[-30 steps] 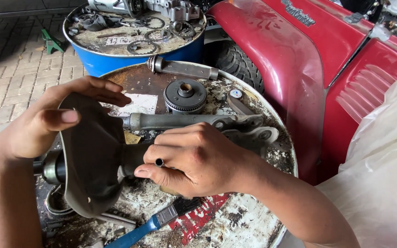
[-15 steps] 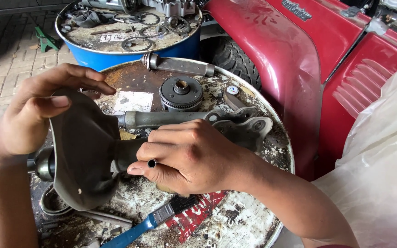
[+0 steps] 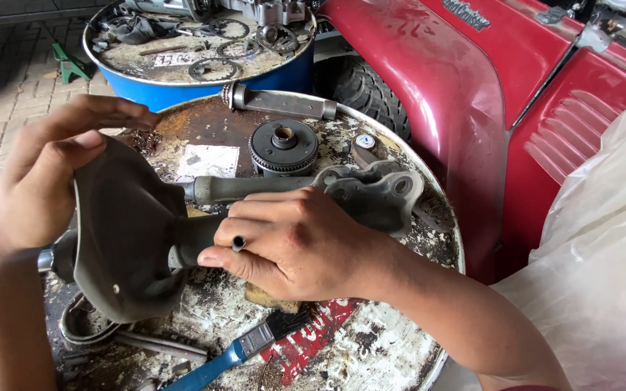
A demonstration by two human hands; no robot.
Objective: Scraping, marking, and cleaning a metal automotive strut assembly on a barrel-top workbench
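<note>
At frame centre our right hand [image 3: 291,242] grips the metal shaft [image 3: 255,188]; our left hand [image 3: 45,181] pinches the soft, floppy rubber boot [image 3: 124,232] by its rim.

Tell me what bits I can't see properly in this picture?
Head view:
- Shaft inside the rubber boot: hidden by the boot and the right hand.
- Left hand palm: behind the boot.
- Blue-handled brush: handle end cut off by the bottom edge.
- Parts on the blue drum: too small.

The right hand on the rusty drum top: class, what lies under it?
Under the right hand a dark metal shaft runs into the grey rubber boot; a tan block's edge peeks out below. The hand covers the rest of both.
</note>
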